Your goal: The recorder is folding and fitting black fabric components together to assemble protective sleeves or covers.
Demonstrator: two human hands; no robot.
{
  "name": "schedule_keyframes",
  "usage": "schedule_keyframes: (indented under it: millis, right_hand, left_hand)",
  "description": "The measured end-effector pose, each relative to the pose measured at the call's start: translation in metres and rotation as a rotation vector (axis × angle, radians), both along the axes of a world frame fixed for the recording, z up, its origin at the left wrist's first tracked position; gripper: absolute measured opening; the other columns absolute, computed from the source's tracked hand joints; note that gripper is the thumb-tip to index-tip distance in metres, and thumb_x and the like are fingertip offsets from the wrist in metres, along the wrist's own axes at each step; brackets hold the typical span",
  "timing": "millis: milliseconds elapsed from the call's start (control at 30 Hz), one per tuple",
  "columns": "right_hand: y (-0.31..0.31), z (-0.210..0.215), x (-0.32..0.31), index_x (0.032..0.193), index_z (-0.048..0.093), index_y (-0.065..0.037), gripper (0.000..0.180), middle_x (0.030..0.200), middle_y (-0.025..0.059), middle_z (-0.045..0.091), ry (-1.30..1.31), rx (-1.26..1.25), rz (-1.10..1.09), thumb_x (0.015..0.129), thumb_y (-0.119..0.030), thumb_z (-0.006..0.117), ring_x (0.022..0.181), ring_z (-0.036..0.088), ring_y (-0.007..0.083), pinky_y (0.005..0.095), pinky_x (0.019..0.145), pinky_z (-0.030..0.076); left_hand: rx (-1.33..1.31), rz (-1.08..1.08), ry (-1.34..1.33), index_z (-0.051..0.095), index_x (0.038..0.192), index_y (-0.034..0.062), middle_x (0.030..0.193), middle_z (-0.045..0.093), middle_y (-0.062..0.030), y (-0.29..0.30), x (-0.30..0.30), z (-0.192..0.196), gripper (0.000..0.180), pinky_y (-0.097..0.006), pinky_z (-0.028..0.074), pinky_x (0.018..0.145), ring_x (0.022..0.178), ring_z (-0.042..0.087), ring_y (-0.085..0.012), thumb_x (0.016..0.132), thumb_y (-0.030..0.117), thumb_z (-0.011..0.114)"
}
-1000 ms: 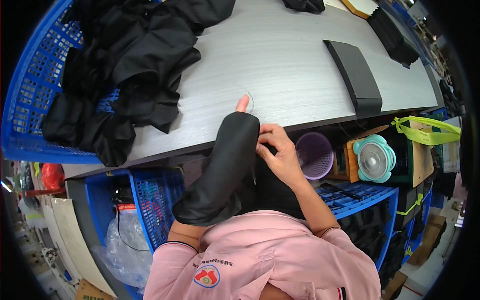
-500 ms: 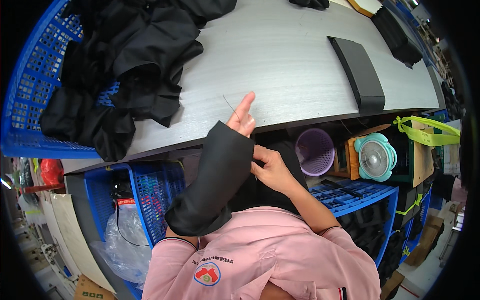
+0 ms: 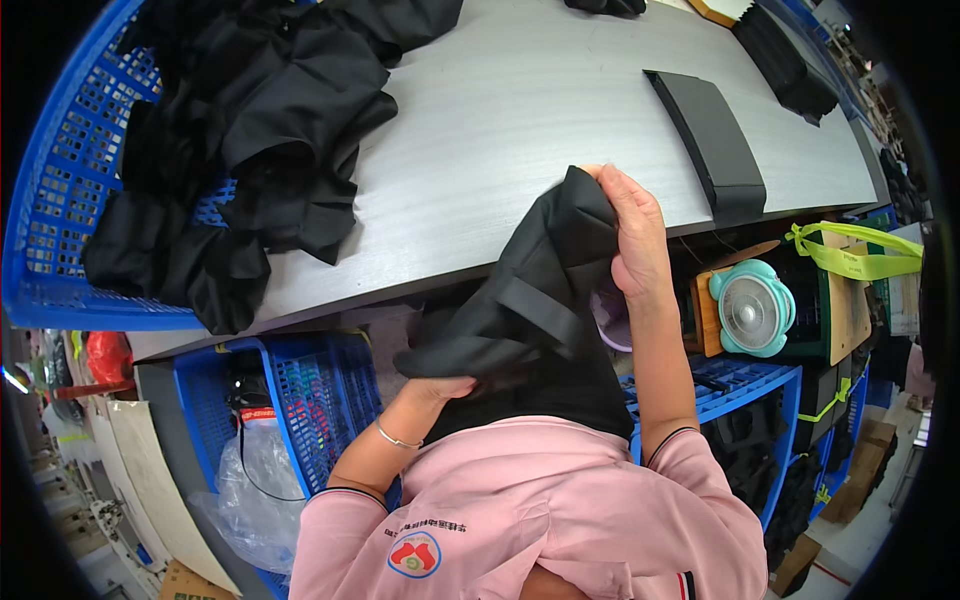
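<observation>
Between my two hands a tube-like piece of black cloth is stretched on a slant, over my lap and the table's front edge. A flat black strip crosses its lower half. My right hand pinches the upper end, thumb and fingers pressed together above the table edge. Down by my lap, my left hand grips the lower end; the cloth covers part of its fingers. On the grey table, a stack of flat black pieces lies to the right.
A blue basket heaped with black cloth fills the table's left. Under the edge stand another blue basket, a purple bin, a turquoise fan and a blue crate. More black pieces lie at the far right.
My left arm has come out of the black cloth tube, and my left hand now holds its lower end. My right hand has moved up and right with the other end.
</observation>
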State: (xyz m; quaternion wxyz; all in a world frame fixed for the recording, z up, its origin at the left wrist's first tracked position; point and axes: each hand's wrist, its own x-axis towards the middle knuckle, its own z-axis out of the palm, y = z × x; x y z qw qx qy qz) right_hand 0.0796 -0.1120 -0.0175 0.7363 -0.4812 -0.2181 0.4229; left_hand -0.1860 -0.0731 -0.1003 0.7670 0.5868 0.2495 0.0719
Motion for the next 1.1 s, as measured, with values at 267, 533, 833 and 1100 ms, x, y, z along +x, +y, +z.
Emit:
schedule_keyframes:
  millis: [267, 533, 833, 1100]
  right_hand:
    - [-0.025, -0.003, -0.031, 0.128, 0.058, 0.003, 0.044, 0.123, 0.0138, 0.064, -0.871, -0.04, -0.18, 0.086, -0.007, 0.07, 0.119, 0.059, 0.0237, 0.0343, 0.103, 0.044]
    - [-0.017, 0.001, -0.023, 0.093, 0.069, 0.002, 0.013, 0.129, 0.0154, 0.06, -1.206, -0.083, 0.169, 0.086, -0.009, 0.069, 0.126, 0.054, 0.028, 0.0403, 0.109, 0.036]
    - [0.016, 0.029, 0.029, 0.1, 0.063, 0.0, 0.017, 0.132, 0.0091, 0.056, -0.768, 0.085, 0.081, 0.098, -0.017, 0.06, 0.111, 0.052, 0.0159, 0.0291, 0.096, 0.041]
    - [0.021, -0.009, 0.026, 0.1, 0.067, 0.002, 0.017, 0.096, 0.0079, 0.07, -0.949, -0.186, -0.502, 0.099, -0.013, 0.058, 0.088, 0.065, 0.0135, 0.0291, 0.08, 0.05]
  left_hand:
    - [-1.186, 0.144, -0.887, 0.036, 0.15, 0.0061, 0.154, 0.04, -0.0122, 0.028, 0.02, -0.011, 0.061, -0.044, 0.032, 0.118, 0.141, 0.04, -0.0305, 0.102, 0.042, 0.046]
    - [-0.947, 0.32, -0.656, 0.041, 0.147, 0.0028, 0.15, 0.045, -0.0147, 0.051, 0.008, -0.007, 0.057, -0.045, 0.037, 0.115, 0.135, 0.046, -0.0306, 0.102, 0.038, 0.049]
    - [-0.483, 0.358, -0.598, 0.049, 0.137, -0.0019, 0.131, 0.06, -0.0127, 0.101, 0.02, 0.0, 0.042, -0.039, 0.046, 0.106, 0.122, 0.057, -0.0237, 0.102, 0.021, 0.053]
    - [0.176, 0.806, -0.224, 0.064, 0.111, -0.0032, 0.106, 0.068, -0.0099, 0.064, 0.01, 0.049, 0.019, -0.027, 0.056, 0.077, 0.091, 0.066, -0.0131, 0.097, 0.009, 0.062]
